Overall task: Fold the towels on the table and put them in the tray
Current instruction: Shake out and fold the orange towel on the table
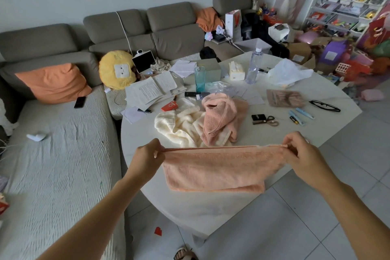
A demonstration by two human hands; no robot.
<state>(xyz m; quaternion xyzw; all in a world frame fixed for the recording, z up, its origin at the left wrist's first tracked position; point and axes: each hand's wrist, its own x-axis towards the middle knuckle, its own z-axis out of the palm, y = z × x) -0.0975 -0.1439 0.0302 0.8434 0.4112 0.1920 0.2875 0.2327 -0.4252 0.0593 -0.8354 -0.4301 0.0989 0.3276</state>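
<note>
Left hand (147,154) fingers pinch the left top corner of the peach towel (215,167); right hand (301,150) fingers pinch the right top corner. Towel hangs folded in half, stretched taut between both sets of fingers, over the near edge of the white worktop (190,207). Just beyond the fingers, a crumpled pink towel (221,114) lies on a cream towel (179,122).
</note>
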